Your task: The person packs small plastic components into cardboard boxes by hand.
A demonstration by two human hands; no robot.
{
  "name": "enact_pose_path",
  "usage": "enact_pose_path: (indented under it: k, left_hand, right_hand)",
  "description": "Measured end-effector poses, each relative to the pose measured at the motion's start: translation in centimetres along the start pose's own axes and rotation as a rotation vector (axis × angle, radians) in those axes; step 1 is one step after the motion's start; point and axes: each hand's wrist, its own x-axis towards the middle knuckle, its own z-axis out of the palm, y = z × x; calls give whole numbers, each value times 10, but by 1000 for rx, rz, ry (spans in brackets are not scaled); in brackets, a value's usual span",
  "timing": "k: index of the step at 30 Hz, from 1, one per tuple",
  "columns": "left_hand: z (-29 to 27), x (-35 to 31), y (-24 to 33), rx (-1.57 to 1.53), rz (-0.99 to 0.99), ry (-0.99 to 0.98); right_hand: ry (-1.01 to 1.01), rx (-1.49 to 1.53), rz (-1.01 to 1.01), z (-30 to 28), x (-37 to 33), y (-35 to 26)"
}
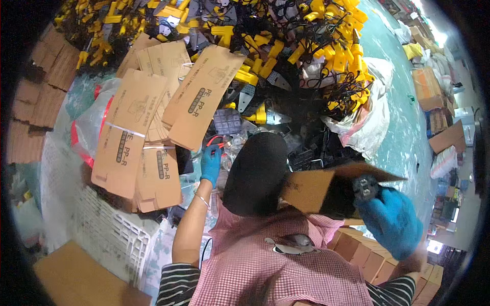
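Observation:
In a blue glove, my left hand (210,164) reaches forward to the pile, its fingers closed at a thin red curved thing (215,139); clear plastic bags lie beside it. My right hand (392,223), also gloved in blue, is raised on the right. It grips a black rounded piece (365,188) with pale metal-looking spots on its end. Just left of that piece stands an open cardboard box (309,189), its flap spread outward and its inside dark.
Stacked flat printed cartons (122,133) lie at the left, beside a white plastic crate (130,239). Ahead is a heap of yellow-handled tools (334,53) with black cords and grey metal plates. A row of cardboard boxes (365,255) stands at the lower right.

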Motion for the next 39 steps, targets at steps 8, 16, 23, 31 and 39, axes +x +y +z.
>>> enact_pose_path:
  k: [8, 16, 23, 31, 39]
  left_hand:
    - [48, 109, -102, 871, 381, -210]
    - [-5, 72, -69, 473, 533, 41]
    - [24, -130, 256, 22, 908, 144]
    - [101, -194, 351, 1010, 1402, -536]
    - [111, -183, 392, 759, 1149, -938]
  right_hand:
    - [-45, -188, 219, -8, -25, -18]
    - [418, -25, 50, 18, -5, 0]
    - [495, 103, -86, 59, -8, 8]
    - [685, 137, 61, 39, -55, -1]
    - [1022, 718, 293, 93, -70, 22]
